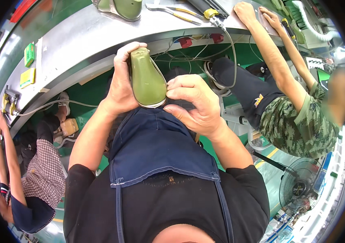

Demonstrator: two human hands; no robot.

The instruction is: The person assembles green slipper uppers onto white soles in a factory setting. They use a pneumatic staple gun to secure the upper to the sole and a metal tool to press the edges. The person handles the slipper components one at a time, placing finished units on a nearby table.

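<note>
Head view, my two hands at work on an olive-green piece (147, 81), smooth, narrow at its upper end and broad and rounded at its lower end, with a dark and pale edging along its right side. The piece is held off the counter (83, 32), between its near edge and my navy apron (160, 150). My left hand (119, 83) grips it: the palm lies against the left flank, and the left fingers (134, 45) curl round the narrow end. My right hand (198, 105) approaches from the opposite side; the right fingers (180, 94) are bent, their tips at the lower right edge of the piece, the thumb lower and close to the rounded rim. Whether they pinch that edge or merely rest against it, I cannot tell. On the counter beyond: a second olive-green piece (128, 8), partly cut off by the upper border; to its right, yellow-handled pliers (176, 9) and a black tool with a yellow collar (210, 13). Far left: a green box (29, 54) and, just below it, a yellow box (27, 77).
</note>
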